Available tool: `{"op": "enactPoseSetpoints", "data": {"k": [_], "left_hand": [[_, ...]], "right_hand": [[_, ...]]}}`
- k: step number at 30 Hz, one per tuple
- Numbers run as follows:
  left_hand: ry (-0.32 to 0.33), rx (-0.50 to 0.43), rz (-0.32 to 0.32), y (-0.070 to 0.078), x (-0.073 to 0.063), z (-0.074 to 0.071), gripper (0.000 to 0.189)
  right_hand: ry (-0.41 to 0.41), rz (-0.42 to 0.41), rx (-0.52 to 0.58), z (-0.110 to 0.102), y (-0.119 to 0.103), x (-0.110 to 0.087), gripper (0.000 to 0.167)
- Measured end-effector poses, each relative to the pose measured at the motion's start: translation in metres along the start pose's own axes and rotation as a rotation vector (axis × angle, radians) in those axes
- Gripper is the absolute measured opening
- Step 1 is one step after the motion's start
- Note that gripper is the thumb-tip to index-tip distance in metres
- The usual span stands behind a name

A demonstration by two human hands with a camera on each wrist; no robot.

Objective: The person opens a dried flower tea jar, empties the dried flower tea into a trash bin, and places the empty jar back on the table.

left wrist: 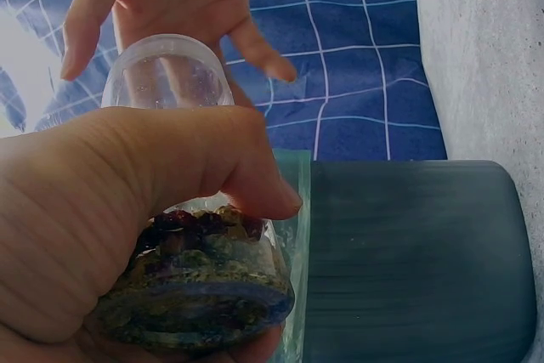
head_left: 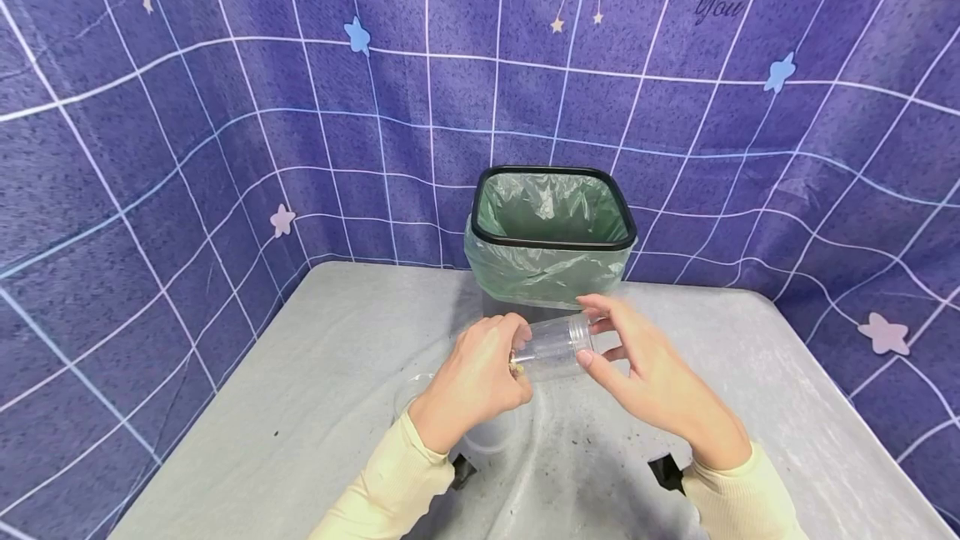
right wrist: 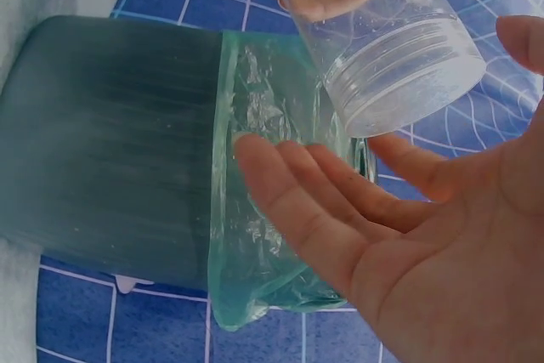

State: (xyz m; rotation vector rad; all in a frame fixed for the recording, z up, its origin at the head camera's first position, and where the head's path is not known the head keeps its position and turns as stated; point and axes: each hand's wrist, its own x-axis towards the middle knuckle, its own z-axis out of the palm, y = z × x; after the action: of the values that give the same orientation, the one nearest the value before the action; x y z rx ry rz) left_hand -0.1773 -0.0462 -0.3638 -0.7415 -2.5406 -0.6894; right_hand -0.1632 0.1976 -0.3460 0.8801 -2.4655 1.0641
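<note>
My left hand (head_left: 480, 373) grips the base end of a clear plastic jar (head_left: 555, 344), which lies tilted sideways above the table. Dark, dried-looking bits (left wrist: 204, 252) sit at the jar's base, between the thumb and the other fingers in the left wrist view. The ridged end of the jar (right wrist: 408, 82) points toward my right hand (head_left: 645, 365). Whether a clear lid covers that end, I cannot tell. Spread and only slightly bent, the right hand's fingers (right wrist: 297, 201) stand just off the jar in the right wrist view.
Behind the hands stands a dark bin (right wrist: 110, 150) with a green plastic liner (head_left: 551, 277) and a black rim (head_left: 555, 245). Faint clear round items (head_left: 491, 436) lie on the grey table (head_left: 300, 357) under the left arm. A blue gridded curtain (head_left: 360, 148) encloses the table.
</note>
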Motion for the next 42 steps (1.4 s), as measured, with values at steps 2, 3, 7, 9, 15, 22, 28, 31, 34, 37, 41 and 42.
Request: {"op": "enactPoseSetpoints", "data": {"k": [2, 3, 7, 9, 15, 22, 28, 31, 34, 37, 41, 42], "left_hand": [[0.0, -0.001, -0.001, 0.0, -0.0001, -0.0001, 0.042], [0.0, 0.0, -0.002, 0.0, -0.0002, -0.0002, 0.042], [0.001, -0.002, -0.001, 0.0001, 0.0, -0.0003, 0.043], [0.003, -0.002, 0.002, -0.0001, -0.0001, -0.0001, 0.044], [0.008, 0.005, 0.017, 0.0, -0.0008, 0.0009, 0.041], [0.005, 0.009, 0.029, -0.0002, -0.0011, 0.0042, 0.04], [0.006, 0.01, 0.034, 0.0004, -0.0009, 0.0047, 0.042], [-0.004, 0.011, 0.029, 0.0006, -0.0005, 0.0048, 0.043], [-0.01, 0.012, 0.028, 0.0006, -0.0004, 0.0049, 0.042], [-0.007, 0.008, 0.032, 0.0004, -0.001, 0.0052, 0.042], [-0.001, 0.003, 0.037, 0.0002, -0.0015, 0.0052, 0.04], [0.0, 0.002, 0.038, 0.0002, -0.0015, 0.0051, 0.041]], "right_hand": [[-0.007, 0.025, -0.027, -0.0002, 0.0, -0.0004, 0.056], [-0.011, 0.034, -0.041, -0.0003, -0.0001, -0.0006, 0.054], [-0.03, 0.068, -0.081, -0.0005, -0.0012, -0.0016, 0.042], [-0.043, 0.108, -0.093, -0.0009, -0.0024, -0.0021, 0.033], [-0.077, 0.248, -0.111, -0.0006, -0.0036, -0.0021, 0.03], [-0.087, 0.353, -0.125, 0.0022, -0.0067, -0.0003, 0.042], [-0.069, 0.377, -0.112, 0.0048, -0.007, 0.0001, 0.046], [-0.065, 0.381, -0.103, 0.0054, -0.0073, 0.0002, 0.047], [-0.063, 0.388, -0.099, 0.0057, -0.0079, 0.0005, 0.048], [-0.065, 0.39, -0.1, 0.0061, -0.0083, 0.0008, 0.048], [-0.06, 0.382, -0.107, 0.0064, -0.0085, 0.0008, 0.047], [-0.057, 0.377, -0.109, 0.0065, -0.0085, 0.0008, 0.046]]}}
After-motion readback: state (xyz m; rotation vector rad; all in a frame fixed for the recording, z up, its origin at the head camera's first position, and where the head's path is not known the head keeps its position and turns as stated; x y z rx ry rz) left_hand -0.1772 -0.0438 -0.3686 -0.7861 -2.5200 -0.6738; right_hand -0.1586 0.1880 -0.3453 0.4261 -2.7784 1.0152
